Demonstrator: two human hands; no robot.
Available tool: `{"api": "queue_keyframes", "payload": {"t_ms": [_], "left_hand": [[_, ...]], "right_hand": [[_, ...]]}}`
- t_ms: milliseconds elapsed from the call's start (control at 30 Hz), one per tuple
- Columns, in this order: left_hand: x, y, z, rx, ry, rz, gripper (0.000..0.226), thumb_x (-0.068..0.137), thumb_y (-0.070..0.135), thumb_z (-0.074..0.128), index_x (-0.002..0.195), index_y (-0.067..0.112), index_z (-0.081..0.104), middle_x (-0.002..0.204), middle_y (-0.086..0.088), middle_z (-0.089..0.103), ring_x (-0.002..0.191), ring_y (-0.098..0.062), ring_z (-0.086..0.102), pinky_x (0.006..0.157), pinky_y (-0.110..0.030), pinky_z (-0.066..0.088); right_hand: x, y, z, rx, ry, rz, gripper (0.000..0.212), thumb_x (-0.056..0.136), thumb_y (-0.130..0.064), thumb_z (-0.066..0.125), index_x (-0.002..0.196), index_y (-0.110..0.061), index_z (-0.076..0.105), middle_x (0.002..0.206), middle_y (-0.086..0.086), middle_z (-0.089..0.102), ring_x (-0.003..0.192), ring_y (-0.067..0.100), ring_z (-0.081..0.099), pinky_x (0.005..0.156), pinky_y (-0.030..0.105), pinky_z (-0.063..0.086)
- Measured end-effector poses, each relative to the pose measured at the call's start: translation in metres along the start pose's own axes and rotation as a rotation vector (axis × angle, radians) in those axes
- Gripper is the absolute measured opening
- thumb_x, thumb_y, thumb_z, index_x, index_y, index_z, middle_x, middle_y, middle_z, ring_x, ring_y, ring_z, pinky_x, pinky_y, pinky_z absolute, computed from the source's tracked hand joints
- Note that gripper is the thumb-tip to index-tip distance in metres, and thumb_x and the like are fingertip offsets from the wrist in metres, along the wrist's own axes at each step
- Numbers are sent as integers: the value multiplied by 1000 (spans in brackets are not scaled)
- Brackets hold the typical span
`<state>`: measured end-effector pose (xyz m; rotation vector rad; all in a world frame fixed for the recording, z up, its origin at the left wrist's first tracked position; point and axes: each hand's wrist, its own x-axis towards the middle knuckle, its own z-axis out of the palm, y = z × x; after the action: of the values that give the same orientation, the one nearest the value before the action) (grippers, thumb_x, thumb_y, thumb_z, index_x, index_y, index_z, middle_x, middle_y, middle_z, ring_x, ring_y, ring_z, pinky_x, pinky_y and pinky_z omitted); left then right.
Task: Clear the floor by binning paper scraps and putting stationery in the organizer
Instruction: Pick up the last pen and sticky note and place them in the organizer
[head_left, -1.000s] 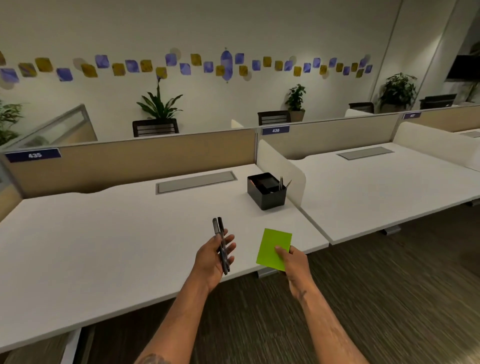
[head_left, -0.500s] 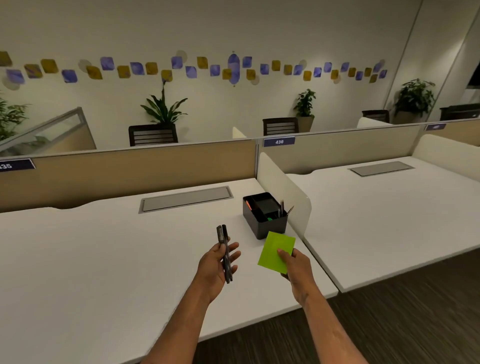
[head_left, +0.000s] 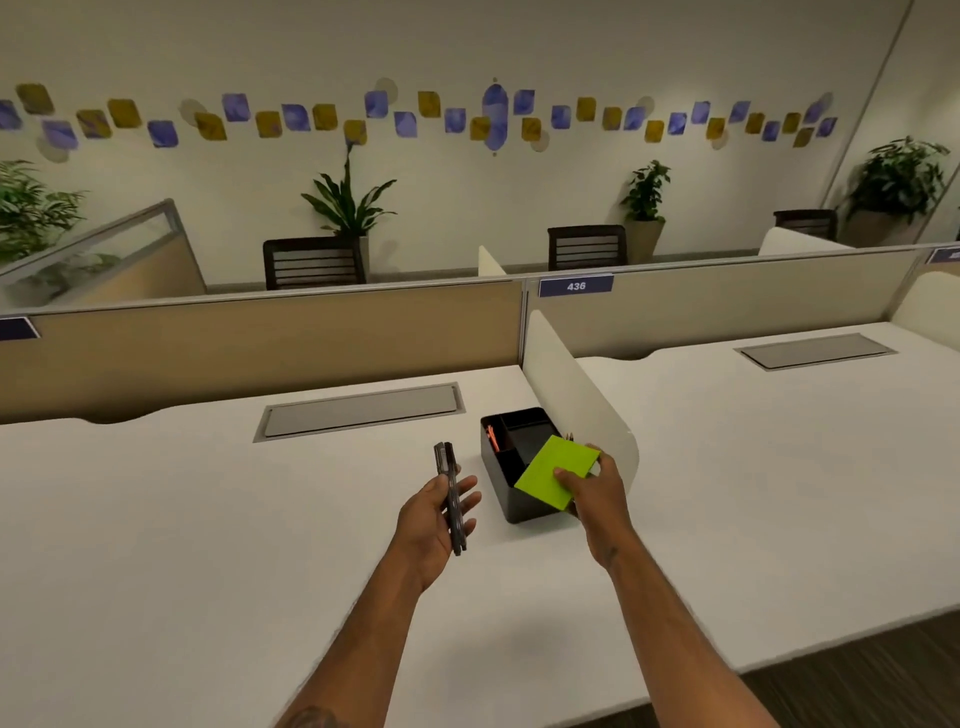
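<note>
Holding two dark pens (head_left: 451, 499) in my left hand (head_left: 434, 519), fingers curled round the barrels, tips pointing away from me over the white counter (head_left: 208, 545). My right hand (head_left: 595, 491) pinches a lime-green sticky-note pad (head_left: 556, 470) between thumb and fingers.

Change since half a second ago: the pad, then held short of the black organizer (head_left: 511, 457), now hangs over its near right corner and covers part of the opening; my right hand now sits just beside the organizer's right wall. My left hand keeps the same grip and remains just left of the organizer, apart from it.

Organizer: on the counter against the curved white divider (head_left: 576, 395), compartments open, one orange item (head_left: 492, 438) upright at the left side.

Grey cable hatch (head_left: 358, 410): further back on the counter.

Floor (head_left: 883, 670): only a dark strip visible at lower right.
</note>
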<state>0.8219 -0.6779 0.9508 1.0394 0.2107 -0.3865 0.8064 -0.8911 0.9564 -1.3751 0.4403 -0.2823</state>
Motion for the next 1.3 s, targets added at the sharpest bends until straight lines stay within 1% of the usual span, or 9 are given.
{"api": "queue_keyframes", "payload": {"t_ms": [233,333,433,500,600,800,933,1100,1300], "left_hand": [[75,13,-2,34,3,-12,33,103,28,37,124,18,61,111,-4,72,104,-24,66,75,-37,51],[100,18,-6,70,-8,-27,32,103,27,37,122,20,62,109,-2,73,104,-23,66,76,-36,51],[120,23,-11,127,-8,-33,29,103,23,39,121,20,62,107,2,75,105,-21,66,77,-36,51],[130,27,-14,149,-11,-26,27,102,21,41,119,21,63,108,2,75,105,-21,66,78,-36,51],[144,36,-15,157,12,-11,26,102,21,42,117,22,63,112,0,73,106,-20,66,78,-36,51],[160,38,-14,120,43,-8,26,102,21,43,118,21,63,113,-1,72,105,-21,67,79,-36,52],[168,33,-12,108,71,-10,26,102,21,42,117,21,63,113,-2,72,105,-22,67,79,-37,52],[178,27,-14,103,101,-7,25,101,21,43,118,21,63,113,-1,72,106,-22,67,76,-36,52],[187,20,-19,153,122,20,24,101,23,45,117,23,62,113,2,72,107,-20,65,76,-34,52]], "right_hand": [[70,-4,22,-94,61,-11,74,84,-5,71,144,-20,30,119,8,54,100,23,58,64,27,52],[94,-4,35,-156,97,-20,68,85,-9,71,140,-23,34,118,7,55,103,25,58,67,31,54],[113,-5,50,-230,164,-30,46,92,-16,63,133,-22,43,120,10,58,107,29,58,87,46,56],[123,-5,60,-286,190,-65,36,95,-20,58,129,-22,46,118,10,60,102,25,59,80,40,56],[140,-6,73,-396,211,-113,31,95,-20,59,125,-22,50,112,8,62,90,19,56,57,20,43],[167,0,89,-615,199,-138,29,93,-16,59,120,-18,49,104,11,64,81,21,57,59,28,48],[180,8,97,-730,177,-132,30,92,-14,61,118,-18,47,103,12,65,78,21,59,47,21,41],[192,21,113,-794,105,-138,30,90,-17,63,114,-19,45,98,7,63,78,22,64,51,28,55],[198,41,126,-1009,14,-186,19,97,-29,53,105,-12,48,96,7,63,78,20,64,60,32,57]]}}
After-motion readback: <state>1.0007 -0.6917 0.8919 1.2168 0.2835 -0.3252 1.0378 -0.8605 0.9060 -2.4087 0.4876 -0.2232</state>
